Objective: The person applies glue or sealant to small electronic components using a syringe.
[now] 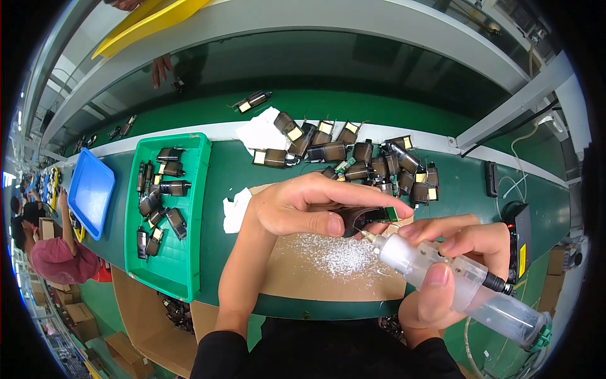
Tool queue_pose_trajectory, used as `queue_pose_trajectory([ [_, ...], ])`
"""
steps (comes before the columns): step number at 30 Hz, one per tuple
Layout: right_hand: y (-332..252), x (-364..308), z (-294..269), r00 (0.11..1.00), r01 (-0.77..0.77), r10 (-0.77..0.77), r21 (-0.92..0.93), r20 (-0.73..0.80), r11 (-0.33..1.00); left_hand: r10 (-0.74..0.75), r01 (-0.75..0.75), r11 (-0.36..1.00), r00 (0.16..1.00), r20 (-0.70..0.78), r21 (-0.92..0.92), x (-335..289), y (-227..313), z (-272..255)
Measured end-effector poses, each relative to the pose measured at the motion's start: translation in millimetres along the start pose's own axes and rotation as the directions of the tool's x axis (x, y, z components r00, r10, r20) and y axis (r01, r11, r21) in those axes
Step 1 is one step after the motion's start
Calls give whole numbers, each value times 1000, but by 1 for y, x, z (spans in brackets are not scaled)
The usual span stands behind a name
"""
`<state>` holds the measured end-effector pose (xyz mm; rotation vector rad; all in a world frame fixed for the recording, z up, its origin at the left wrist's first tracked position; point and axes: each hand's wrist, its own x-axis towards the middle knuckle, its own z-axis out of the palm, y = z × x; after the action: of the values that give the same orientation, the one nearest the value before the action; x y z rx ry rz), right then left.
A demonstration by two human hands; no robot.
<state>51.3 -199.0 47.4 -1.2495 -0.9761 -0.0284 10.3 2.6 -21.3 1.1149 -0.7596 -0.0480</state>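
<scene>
My left hand (297,208) pinches a dark, smoky plastic device (351,221) with a green circuit board at its right end. In my right hand (454,259) is a translucent hand-held dispenser (410,256) with a clear tube body and a narrow tip. That tip meets or nearly meets the device's lower side; I cannot tell if they touch. Under both hands lies a brown cardboard sheet (290,278) strewn with white crumbs (347,256). Beyond my hands, several similar dark devices (328,151) are heaped on the green bench (233,167).
At left, a green tray (196,252) holds more dark devices, with a blue tray (91,196) farther left. White cloths (237,208) lie near the pile. A black box (519,237) stands at right. An open carton (148,328) is below. Another person (63,256) is far left.
</scene>
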Motion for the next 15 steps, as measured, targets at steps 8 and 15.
queue_pose_trajectory([
  [8,-1,-2,1,1000,-13,13,10,8,1000,-26,22,999,996,-83,-50,1,1,8],
  [15,-2,-2,-1,1000,-26,26,29,11,999,2,3,993,999,41,-121,1,-3,0],
])
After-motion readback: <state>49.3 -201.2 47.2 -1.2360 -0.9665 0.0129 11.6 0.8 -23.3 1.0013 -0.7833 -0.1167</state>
